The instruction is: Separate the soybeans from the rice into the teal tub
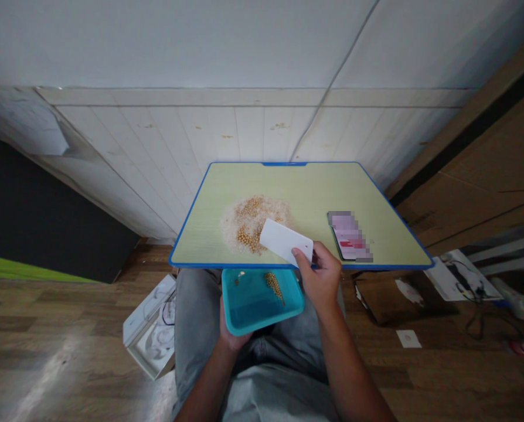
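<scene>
My right hand (322, 275) pinches a thin white plastic card (286, 240) near one corner, thumb on top. The card's far end touches or hovers over a spread pile of white rice grains (281, 210) mixed with yellow soybeans (248, 235); which of the two I cannot tell. On my lap, tucked against the table's front edge, my left hand (233, 335) grips a teal plastic tray (247, 308) from its left side and underneath, so most of its fingers are hidden. Inside the tray lies a small heap of soybeans (273, 284), with a few bits near its left corner.
The pile lies on a pale green table (315, 187) with a blue rim. A phone (350, 237) with a blurred screen rests at its right. An opened white box (152, 334) stands on the floor at left; a cardboard box (389, 299) sits under the table's right side.
</scene>
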A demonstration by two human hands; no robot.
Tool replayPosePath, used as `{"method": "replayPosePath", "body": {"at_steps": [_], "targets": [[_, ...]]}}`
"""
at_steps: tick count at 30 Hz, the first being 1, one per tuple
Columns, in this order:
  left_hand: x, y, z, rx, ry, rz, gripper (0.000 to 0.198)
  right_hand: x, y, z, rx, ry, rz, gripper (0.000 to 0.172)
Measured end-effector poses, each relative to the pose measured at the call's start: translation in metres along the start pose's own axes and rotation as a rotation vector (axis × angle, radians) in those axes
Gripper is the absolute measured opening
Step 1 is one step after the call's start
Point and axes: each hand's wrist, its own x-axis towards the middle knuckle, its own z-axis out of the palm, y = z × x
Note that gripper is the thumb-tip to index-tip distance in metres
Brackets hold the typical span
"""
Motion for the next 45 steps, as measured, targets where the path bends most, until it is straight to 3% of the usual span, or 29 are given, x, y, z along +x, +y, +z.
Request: {"method": "replayPosePath", "body": {"at_steps": [7,14,19,27,37,45], "targets": [[0.004,-0.002,-0.020,-0.043,-0.196,0.014,0.074,-0.004,0.002,-0.003,0.025,0.021,0.012,0.022],[0.007,-0.003,-0.035,-0.050,-0.295,0.010,0.079,-0.004,0.002,-0.006,0.023,0.021,0.000,0.021],[0.009,-0.003,-0.038,-0.027,-0.260,-0.001,0.079,-0.005,0.001,-0.007,0.008,0.077,-0.006,0.022],[0.008,-0.003,-0.036,-0.018,-0.180,0.022,0.075,-0.007,0.005,-0.007,-0.001,0.024,0.003,0.023],[0.008,-0.005,-0.024,-0.034,-0.212,0.057,0.076,-0.007,0.002,-0.009,0.022,-0.002,0.009,0.022],[0.011,-0.004,-0.028,-0.046,-0.208,0.042,0.078,-0.010,0.000,-0.009,0.051,-0.035,0.034,0.025]]}}
